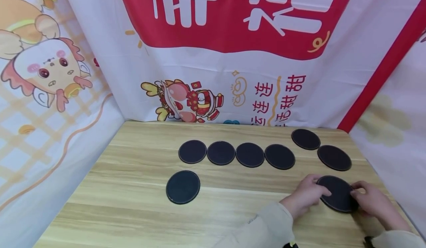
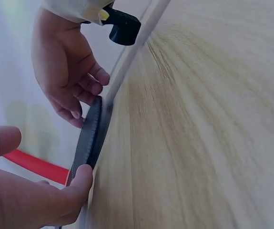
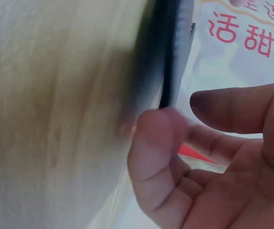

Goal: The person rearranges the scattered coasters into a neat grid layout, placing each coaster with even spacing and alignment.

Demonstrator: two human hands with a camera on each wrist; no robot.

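Observation:
A round black coaster [image 1: 337,194] with a stitched rim is held between both hands over the right front of the table. My left hand [image 1: 306,194] has its fingers at the left edge, its thumb overlapping the top in the head view. The left wrist view shows the left fingertips [image 2: 83,176] against the coaster's rim. On the opposite edge, my right hand [image 1: 372,200] holds it with curled fingers. From the right wrist, the fingertips [image 3: 158,121] touch the blurred rim while the thumb stands apart. Part of the coaster's right edge is hidden by the right hand.
Several black coasters form a row [image 1: 221,152] across the table's back. Two more coasters [image 1: 334,158] lie beyond my hands at the right, and a single coaster [image 1: 183,187] lies at left front. Printed cloth walls [image 1: 229,70] enclose the wooden table [image 1: 139,159].

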